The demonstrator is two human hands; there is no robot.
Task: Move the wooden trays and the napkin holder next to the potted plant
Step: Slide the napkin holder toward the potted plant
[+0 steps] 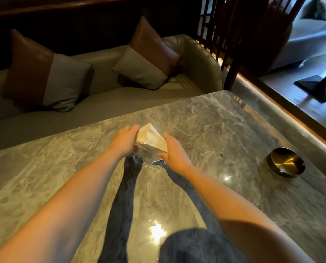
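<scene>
A clear napkin holder (148, 156) with a fan of white napkins (151, 137) stands near the middle of the grey marble table (224, 133). My left hand (125, 140) presses against its left side and my right hand (174, 150) against its right side, so both hands clasp it between them. Its base rests on the tabletop. No wooden trays and no potted plant are in view.
A round black and gold ashtray (285, 164) sits on the table at the right. Behind the table runs a grey sofa (105, 103) with two brown and grey cushions (44, 73). A wooden slat screen (234, 31) stands at the back right.
</scene>
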